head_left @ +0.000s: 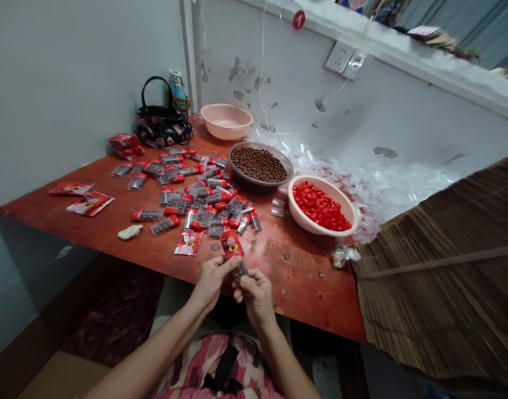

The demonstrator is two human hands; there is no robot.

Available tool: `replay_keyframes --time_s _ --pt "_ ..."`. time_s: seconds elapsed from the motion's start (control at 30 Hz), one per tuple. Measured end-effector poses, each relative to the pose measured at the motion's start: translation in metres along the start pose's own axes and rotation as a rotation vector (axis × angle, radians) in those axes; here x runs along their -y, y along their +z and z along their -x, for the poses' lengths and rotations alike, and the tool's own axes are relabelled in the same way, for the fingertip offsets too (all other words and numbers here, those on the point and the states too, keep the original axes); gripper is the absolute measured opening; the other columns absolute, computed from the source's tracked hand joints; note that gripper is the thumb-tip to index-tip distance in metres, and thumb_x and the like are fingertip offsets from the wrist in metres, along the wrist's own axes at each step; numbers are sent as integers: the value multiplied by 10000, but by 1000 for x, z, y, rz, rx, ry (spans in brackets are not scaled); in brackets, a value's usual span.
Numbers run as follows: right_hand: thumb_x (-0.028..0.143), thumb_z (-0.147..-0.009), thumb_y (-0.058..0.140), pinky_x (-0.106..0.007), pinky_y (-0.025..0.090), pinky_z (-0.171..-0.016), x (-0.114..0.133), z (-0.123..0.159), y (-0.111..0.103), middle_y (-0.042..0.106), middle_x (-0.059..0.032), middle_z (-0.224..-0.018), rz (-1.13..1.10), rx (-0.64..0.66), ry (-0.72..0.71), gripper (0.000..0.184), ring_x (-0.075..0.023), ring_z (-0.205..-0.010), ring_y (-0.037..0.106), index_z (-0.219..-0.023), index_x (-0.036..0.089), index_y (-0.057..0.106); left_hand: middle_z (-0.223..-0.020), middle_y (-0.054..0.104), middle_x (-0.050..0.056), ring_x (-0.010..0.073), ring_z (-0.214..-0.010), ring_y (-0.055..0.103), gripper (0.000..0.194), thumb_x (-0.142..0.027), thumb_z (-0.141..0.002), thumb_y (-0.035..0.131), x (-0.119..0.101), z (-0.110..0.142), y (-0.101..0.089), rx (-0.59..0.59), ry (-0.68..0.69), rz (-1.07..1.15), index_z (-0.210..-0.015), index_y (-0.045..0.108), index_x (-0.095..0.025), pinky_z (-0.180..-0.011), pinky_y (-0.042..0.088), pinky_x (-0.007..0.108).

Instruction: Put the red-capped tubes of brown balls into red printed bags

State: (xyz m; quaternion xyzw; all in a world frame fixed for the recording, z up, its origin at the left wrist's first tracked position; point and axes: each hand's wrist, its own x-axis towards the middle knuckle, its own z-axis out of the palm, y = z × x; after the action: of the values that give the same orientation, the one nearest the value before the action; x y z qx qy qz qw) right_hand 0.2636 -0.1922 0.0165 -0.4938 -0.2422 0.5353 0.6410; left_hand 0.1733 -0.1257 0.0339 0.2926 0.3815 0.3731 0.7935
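A clear container point(240, 270) of dark beads, with a red packet point(231, 244) at its far end, is held on the near side of the dark bowl point(260, 189). Both are grasped between thumb and fingers: by the left hand point(211, 280) where packet and container meet, by the right hand point(256, 292) at the container's near end. Red-capped containers point(199, 192) are strewn over the tabletop point(303, 291) left of that bowl, which is filled with brown beads point(257, 163); red caps point(320, 206) are held in a pale bowl point(303, 222) to its right, and a pink basin point(225, 132) is placed behind it.
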Motion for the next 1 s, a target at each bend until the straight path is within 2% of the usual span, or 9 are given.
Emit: replay_keyframes --time_s 0.2,0.3,0.43,0.53,0.7,0.77,0.87,1.0 --pt "251 -686 631 -196 457 -456 0 4 2 596 21 -560 238 -81 -112 152 -103 -463 558 -772 148 557 -513 559 9 118 -412 511 236 -306 -627 661 0 2 4 -22 11 76 -709 596 -94 -341 373 205" --pt "243 -696 619 -183 428 -409 -3 3 2 592 19 -531 122 -35 -59 127 -90 -407 530 -735 145 548 -451 508 -10 113 -350 462 245 -332 -656 629 5 4 4 29 -8 58 -696 592 -94 -291 341 211" --pt "241 -686 622 -156 377 -359 -6 1 2 616 -14 -589 -103 8 38 149 -64 -371 497 -678 135 518 -417 462 -25 92 -329 429 227 -306 -680 614 7 8 -2 87 -9 11 -673 599 -80 -312 366 217" --pt "241 -689 625 -161 394 -380 -5 1 3 608 -6 -567 -47 -2 37 148 -71 -390 514 -715 129 533 -477 519 5 111 -360 460 243 -318 -691 600 4 10 -4 114 -38 40 -721 607 -77 -335 398 247" --pt "269 -701 618 -182 432 -428 -1 3 3 591 11 -511 121 -43 -12 180 -84 -411 531 -774 119 552 -522 545 10 123 -386 481 249 -351 -710 569 1 11 -1 87 0 159 -736 593 -104 -345 405 258" --pt "284 -701 617 -186 435 -428 -1 4 4 593 10 -512 130 -55 -16 192 -87 -412 533 -777 122 550 -503 532 1 117 -368 468 239 -348 -698 583 4 10 0 79 5 137 -697 578 -109 -317 378 242" --pt "291 -691 628 -189 438 -428 -2 5 6 591 15 -513 125 -76 -27 199 -94 -417 540 -776 131 545 -502 534 -9 96 -359 454 226 -332 -668 619 8 10 -2 4 50 63 -642 561 -115 -308 350 211" --pt "278 -693 627 -177 421 -404 -3 5 6 597 8 -549 91 -49 -18 177 -83 -404 528 -742 135 535 -510 549 -9 98 -374 473 221 -328 -652 637 10 11 -5 -37 84 10 -657 574 -116 -345 374 215"
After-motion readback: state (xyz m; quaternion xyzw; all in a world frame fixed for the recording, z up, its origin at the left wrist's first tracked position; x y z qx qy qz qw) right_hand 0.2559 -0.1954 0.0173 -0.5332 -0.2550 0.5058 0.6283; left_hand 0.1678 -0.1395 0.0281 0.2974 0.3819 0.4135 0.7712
